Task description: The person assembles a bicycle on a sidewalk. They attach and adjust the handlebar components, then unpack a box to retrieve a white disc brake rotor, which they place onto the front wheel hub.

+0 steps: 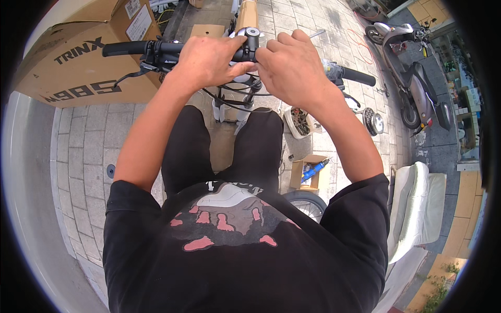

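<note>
A black bicycle handlebar (169, 47) runs across in front of me, joined at the middle to a stem (252, 37) with a round cap. My left hand (209, 61) lies over the bar just left of the stem, its thumb and forefinger closing around the clamp. On the stem's right side, my right hand (292, 65) is closed with curled fingers; whatever it grips is hidden beneath them. Beyond it sticks out the right rubber grip (358, 76). The left grip (125, 48) and a brake lever (130, 76) are uncovered. Cables and the fork (245, 99) show below.
A large cardboard box (99, 68) stands at the left, close to the handlebar. Right of my knees are a white tub of small metal parts (300, 122) and a small carton (297, 175) with a blue tool (314, 170). A scooter (407, 73) is parked far right.
</note>
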A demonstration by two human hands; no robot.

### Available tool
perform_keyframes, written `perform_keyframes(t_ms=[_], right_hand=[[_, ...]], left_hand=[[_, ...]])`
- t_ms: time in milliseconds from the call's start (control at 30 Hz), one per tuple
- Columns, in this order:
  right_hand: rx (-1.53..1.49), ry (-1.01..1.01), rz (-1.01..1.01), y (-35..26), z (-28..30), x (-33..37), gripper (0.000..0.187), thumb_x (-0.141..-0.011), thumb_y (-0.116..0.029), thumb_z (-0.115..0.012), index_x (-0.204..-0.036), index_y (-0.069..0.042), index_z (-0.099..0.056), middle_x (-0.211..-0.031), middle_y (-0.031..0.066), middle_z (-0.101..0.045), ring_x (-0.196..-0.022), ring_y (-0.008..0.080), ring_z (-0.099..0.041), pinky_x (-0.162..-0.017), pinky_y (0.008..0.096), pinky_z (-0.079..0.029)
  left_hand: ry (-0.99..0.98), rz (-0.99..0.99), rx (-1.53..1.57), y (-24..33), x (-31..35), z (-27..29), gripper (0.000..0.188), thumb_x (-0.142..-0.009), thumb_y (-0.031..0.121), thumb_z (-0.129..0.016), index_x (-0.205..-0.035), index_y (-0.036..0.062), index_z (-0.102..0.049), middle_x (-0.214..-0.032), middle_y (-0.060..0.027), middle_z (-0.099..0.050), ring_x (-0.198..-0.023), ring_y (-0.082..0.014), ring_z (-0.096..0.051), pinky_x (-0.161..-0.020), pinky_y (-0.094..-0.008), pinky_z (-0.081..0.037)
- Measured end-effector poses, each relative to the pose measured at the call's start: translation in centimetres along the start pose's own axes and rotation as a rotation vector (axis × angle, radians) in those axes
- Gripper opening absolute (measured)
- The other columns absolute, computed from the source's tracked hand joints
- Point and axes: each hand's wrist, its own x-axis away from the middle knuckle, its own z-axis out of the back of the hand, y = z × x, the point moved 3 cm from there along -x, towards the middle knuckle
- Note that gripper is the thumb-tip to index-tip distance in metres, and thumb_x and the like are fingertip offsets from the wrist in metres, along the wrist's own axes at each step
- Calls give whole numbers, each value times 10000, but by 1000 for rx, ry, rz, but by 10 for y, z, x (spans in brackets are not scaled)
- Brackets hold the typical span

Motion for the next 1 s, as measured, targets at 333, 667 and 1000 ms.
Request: perform_keyframes(t_ms=[333,667,1000], right_hand=[[-551,276,-681,0,32,182,169,-998,-142,-838,-1137,-49,-859,-937,68,-774,-832,240,-691,-808,389,-553],[-1276,21,-2352,-263,-195,513,306,-1004,-300,-795,-912,-9,-807,-851,90,-728,-775,210,-655,-742,391,-508],[-1373,-38,-2599,-349,-228,571,254,-980,-264,-787,-935,-17,-749,-799,108,-689,-684,266,-637,-640,473,-488]], left_hand=[[138,-27,-86,6,2,-11,779,-959,717,-817,-1529,190,-757,-1073,-126,-865,-955,-349,-831,-907,-453,-632],[57,53,-140,-16,2,-11,820,-998,775,-780,-1596,216,-725,-1110,-178,-863,-1053,-326,-845,-927,-411,-621],[42,58,-127,-25,-5,-18,812,-1023,741,-779,-1618,194,-700,-1291,-157,-853,-1180,-312,-826,-994,-418,-613]])
